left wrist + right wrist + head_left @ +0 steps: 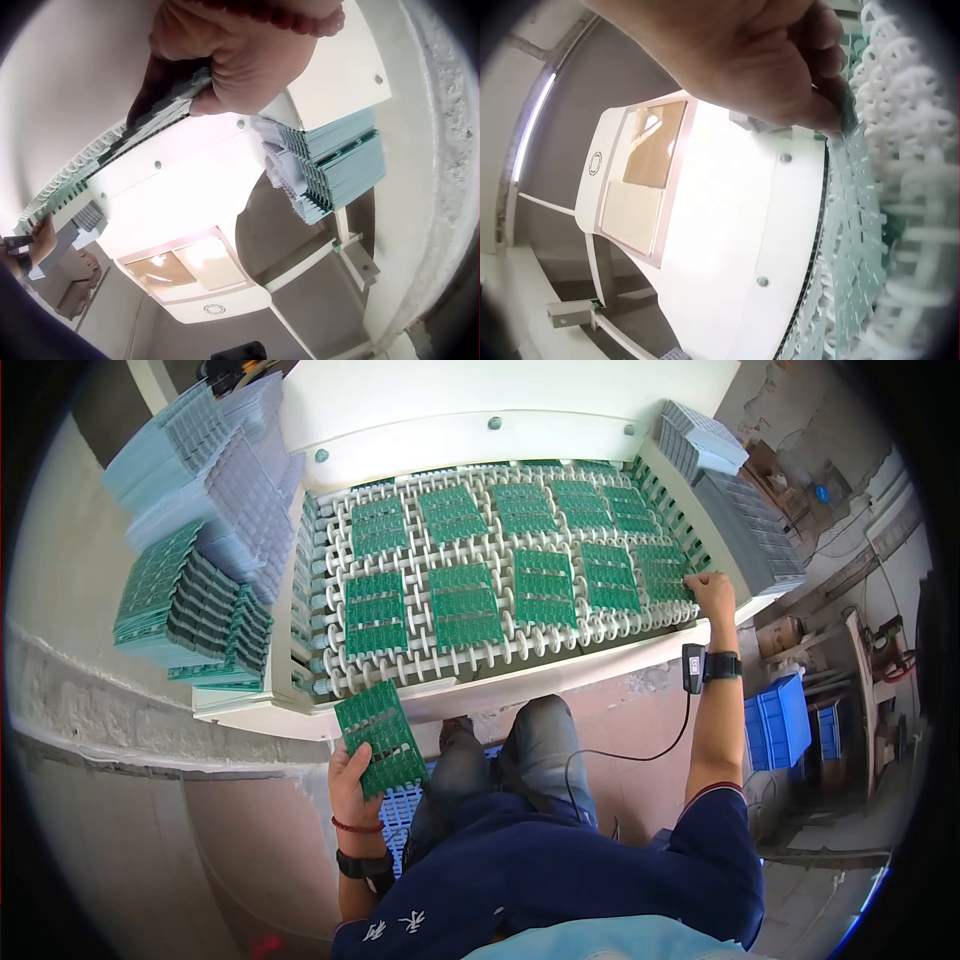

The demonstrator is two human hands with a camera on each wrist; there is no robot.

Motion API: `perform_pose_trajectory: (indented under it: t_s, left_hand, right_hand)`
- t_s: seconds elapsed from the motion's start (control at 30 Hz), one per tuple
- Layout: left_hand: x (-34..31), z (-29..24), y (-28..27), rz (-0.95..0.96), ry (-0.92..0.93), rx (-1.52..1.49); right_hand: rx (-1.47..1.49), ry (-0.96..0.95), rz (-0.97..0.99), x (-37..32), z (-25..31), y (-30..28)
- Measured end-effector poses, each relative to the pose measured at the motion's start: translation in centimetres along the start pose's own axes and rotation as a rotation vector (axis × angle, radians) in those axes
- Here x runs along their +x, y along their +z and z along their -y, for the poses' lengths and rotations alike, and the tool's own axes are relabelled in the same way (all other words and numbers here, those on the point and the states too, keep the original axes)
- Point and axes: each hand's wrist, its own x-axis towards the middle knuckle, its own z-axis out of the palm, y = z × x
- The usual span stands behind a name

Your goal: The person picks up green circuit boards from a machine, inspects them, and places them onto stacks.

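In the head view my left hand (352, 790) holds a green circuit panel (381, 738), thumb on its face, in front of the machine's left end. The left wrist view shows that hand (232, 56) gripping the panels (161, 112) edge-on, seemingly several together. My right hand (712, 596) is at the right end of the roller bed, its fingers pinching the edge of a green panel (664, 574) lying there. From the right wrist, the hand (757, 64) has its fingertips on that panel (855, 225). Two rows of green panels lie on the white rollers (440, 660).
Stacks of green panels (165, 600) and pale panels (225, 500) stand on the machine's left side. Grey stacks (750, 530) line its right rim. A blue bin (777, 724) stands at lower right. A black cable (640, 758) hangs from the right wrist across the lap.
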Motion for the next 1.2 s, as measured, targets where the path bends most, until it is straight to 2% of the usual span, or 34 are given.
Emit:
perform_pose_trajectory:
  t_s: [0.13,0.2,0.27,0.33,0.4,0.43,0.5,0.53,0.63,0.87,0.93,0.97,1.0,1.07,1.1,1.17,1.2]
  left_hand:
    - [0.2,0.5,0.0,0.02,-0.005,-0.005]
    - [0.2,0.5,0.4,0.042,-0.009,0.004]
    - [0.2,0.4,0.9,0.073,-0.011,0.0]
    - [0.2,0.3,1.1,0.109,-0.014,0.0]
    - [0.1,0.3,1.1,0.087,-0.03,-0.068]
    - [0.0,0.2,1.1,0.087,-0.025,-0.065]
    - [-0.2,-0.1,1.1,0.127,-0.034,-0.138]
    - [-0.5,-0.3,0.8,0.121,-0.026,-0.14]
    - [-1.2,-0.4,0.1,0.169,-0.033,-0.153]
    - [-0.3,-0.4,1.5,0.2,-0.061,-0.096]
    - [0.1,-0.1,1.2,0.18,-0.053,-0.102]
    - [0.6,0.2,1.1,0.185,-0.072,-0.093]
    - [0.8,0.4,1.0,0.187,-0.091,-0.085]
    - [1.5,0.6,1.4,0.182,-0.069,-0.085]
    - [1.8,0.7,1.6,0.22,-0.072,-0.086]
    - [2.1,0.8,1.7,0.208,-0.074,-0.059]
    - [2.3,0.8,1.8,0.217,-0.088,-0.036]
  right_hand:
    - [0.053,-0.055,-0.08,-1.8,1.4,0.3]
    - [0.255,-0.158,-0.073,-3.9,4.6,0.8]
    - [0.299,-0.252,-0.057,-6.8,9.1,1.3]
    - [0.273,-0.565,-0.076,-8.3,11.8,2.8]
    - [0.304,-0.693,0.008,-9.6,14.9,3.1]
    - [0.309,-0.694,0.006,-9.9,15.7,3.6]
    - [0.201,-0.877,-0.013,-9.9,16.7,4.9]
    - [0.206,-0.886,-0.01,-9.7,16.8,5.3]
    - [0.259,-0.816,0.147,-9.1,16.7,5.9]
    - [0.315,-0.815,0.119,-11.0,18.3,4.0]
    - [0.496,-0.713,0.246,-13.3,19.5,2.9]
    - [0.576,-0.506,0.501,-14.7,20.3,2.4]
    - [0.589,-0.529,0.535,-16.2,20.5,3.2]
    - [1.094,-0.236,0.924,-18.9,20.4,5.2]
    - [1.098,-0.248,0.949,-20.0,20.6,5.6]
    - [1.218,-0.057,1.118,-21.7,21.2,6.3]
    - [1.221,-0.061,1.123,-22.3,21.4,6.6]
